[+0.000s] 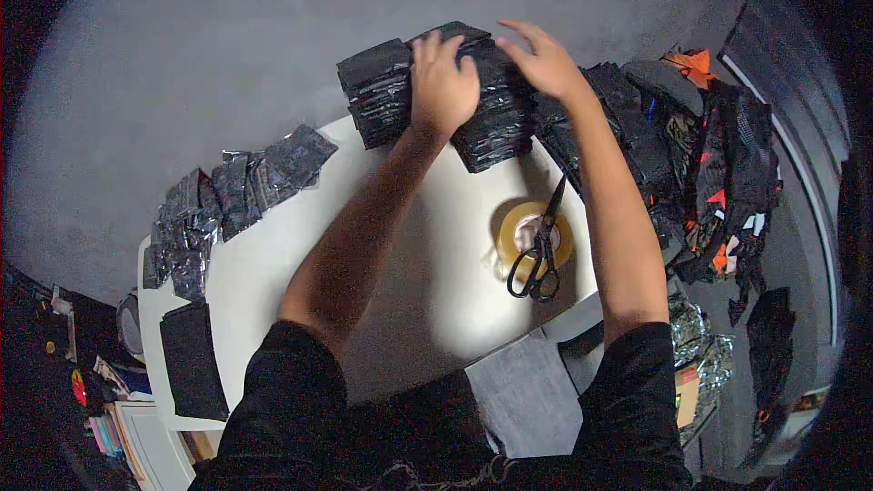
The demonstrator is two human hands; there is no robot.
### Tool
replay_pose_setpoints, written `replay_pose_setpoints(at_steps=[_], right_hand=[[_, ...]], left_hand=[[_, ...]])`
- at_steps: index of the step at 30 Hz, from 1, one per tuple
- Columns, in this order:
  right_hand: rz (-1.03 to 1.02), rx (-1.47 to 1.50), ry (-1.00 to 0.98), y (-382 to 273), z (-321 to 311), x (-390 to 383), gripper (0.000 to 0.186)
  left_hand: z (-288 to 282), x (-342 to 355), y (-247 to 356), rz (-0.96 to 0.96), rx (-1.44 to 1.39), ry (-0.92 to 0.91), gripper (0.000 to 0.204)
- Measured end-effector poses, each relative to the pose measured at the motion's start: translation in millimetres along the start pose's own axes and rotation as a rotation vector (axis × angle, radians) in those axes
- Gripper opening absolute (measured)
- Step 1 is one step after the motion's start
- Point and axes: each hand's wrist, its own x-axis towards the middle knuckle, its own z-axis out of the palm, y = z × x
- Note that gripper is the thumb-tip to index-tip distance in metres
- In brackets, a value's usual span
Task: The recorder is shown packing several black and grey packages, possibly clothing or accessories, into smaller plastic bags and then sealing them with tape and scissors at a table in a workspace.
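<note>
Head view: left stack (373, 95) and right stack (498, 123) of black packets adjoin at the far edge of the desk (464, 264), long axes running toward the wearer, slightly rightward. Left hand (444, 95) overlies their junction, fingers loosely spread; right hand (550, 65), fingers open, borders the right stack. Contact cannot be told. Scissors (543, 241) overlie a tape roll (509, 221).

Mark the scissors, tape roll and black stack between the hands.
Scissors (544, 236), head view: where blades meet handles.
Tape roll (506, 235), head view: ring's left side.
Black stack (496, 116), head view: its near face.
</note>
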Motion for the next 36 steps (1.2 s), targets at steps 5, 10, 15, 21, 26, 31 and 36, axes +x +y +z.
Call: replay_pose_setpoints(at_steps=[5, 10, 15, 21, 26, 31, 36], right_hand=[[-0.125, -0.465, -0.276, -25.7, 23.4, -11.7, 0.049], [-0.120, -0.487, -0.149, 5.8, 32.5, -27.8, 0.050], [-0.170, -0.530, -0.054, 1.0, 36.1, -35.9, 0.048], [-0.194, -0.576, 0.025, -10.8, 34.9, -39.6, 0.048], [-0.159, -0.316, 0.044, -6.8, 16.2, -30.9, 0.043], [0.482, 0.501, 0.148, 8.4, -24.5, -28.2, 0.073], [0.695, 1.005, -0.240, 23.7, -12.2, -33.6, 0.081]], left_hand=[[3.2, -8.8, -4.2, 0.180, 0.222, -0.272, 0.051], [8.6, -27.1, 5.9, 0.288, 0.235, -0.243, 0.052], [2.2, -34.6, 9.7, 0.241, 0.265, -0.273, 0.052], [4.5, -31.9, 2.3, 0.276, 0.158, -0.230, 0.050], [15.8, -19.0, -10.5, 0.280, -0.100, -0.086, 0.047], [-19.0, 3.5, 34.1, -0.823, -1.126, -0.156, 0.060], [-14.5, 3.9, 45.8, -0.874, -1.248, -0.244, 0.064]])
